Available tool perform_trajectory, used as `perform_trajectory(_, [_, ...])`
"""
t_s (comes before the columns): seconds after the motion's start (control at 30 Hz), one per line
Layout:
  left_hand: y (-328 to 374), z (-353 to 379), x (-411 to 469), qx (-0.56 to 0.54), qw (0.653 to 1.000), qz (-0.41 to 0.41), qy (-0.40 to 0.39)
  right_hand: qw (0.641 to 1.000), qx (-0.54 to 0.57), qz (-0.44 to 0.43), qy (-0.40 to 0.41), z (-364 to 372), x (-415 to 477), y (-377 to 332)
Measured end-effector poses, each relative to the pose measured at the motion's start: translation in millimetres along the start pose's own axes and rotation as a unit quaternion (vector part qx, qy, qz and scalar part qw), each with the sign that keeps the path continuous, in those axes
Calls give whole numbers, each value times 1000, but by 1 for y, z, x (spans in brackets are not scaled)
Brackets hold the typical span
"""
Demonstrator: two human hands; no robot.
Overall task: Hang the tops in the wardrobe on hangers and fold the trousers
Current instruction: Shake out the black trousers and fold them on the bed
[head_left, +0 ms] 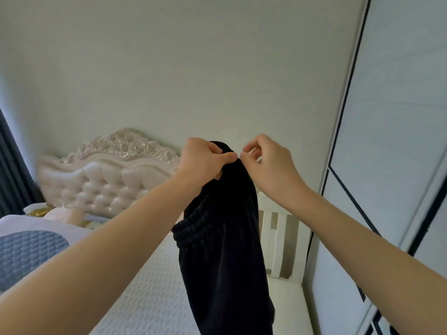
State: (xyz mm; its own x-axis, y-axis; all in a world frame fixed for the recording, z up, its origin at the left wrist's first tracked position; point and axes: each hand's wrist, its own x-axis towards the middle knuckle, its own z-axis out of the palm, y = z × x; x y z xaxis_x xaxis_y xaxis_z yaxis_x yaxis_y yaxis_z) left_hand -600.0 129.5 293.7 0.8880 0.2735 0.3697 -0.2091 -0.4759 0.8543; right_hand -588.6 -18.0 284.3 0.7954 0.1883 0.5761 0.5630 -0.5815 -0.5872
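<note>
Left grip point(205, 160) is clamped tight on a bunched fold of the black trousers point(222, 250), holding them up over the bed point(150, 291) so they hang down, elastic waistband showing. Right grip point(268, 163) is loosely curled right at that same fold, fingertips just beside the fabric. Can't tell if it's actually pinching anything.

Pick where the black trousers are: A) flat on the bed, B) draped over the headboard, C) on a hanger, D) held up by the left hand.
D: the left hand grips the top of the black trousers, which hang free in the air.
</note>
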Motion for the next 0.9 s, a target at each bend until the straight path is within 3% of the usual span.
perform_trajectory(0.1, [17, 1, 16, 15, 1000, 4, 3, 994, -46, 61, -76, 1, -9, -6])
perform_trajectory(0.27, [47, 3, 29, -22, 999, 30, -5, 989, -84, 100, -68, 5, -6, -17])
perform_trajectory(0.47, [57, -2, 37, 20, 997, 77, -22, 989, 12, 140, -37, -4, 13, -21])
perform_trajectory(0.57, [48, -13, 33, 155, 975, 158, -34, 992, 37, 120, -7, -24, 25, -7])
perform_trajectory(0.67, [37, -26, 31, 231, 927, 294, -11, 987, 104, 121, 3, -41, 36, 4])
perform_trajectory(0.73, [24, -31, 34, 296, 890, 340, -68, 985, 127, 113, -12, -46, 41, 6])
perform_trajectory(0.83, [4, -26, 37, 267, 912, 240, -198, 989, 113, 90, -30, -44, 44, 2])
perform_trajectory(0.9, [-11, -18, 38, 267, 910, 216, -233, 991, 99, 84, -36, -40, 45, 1])
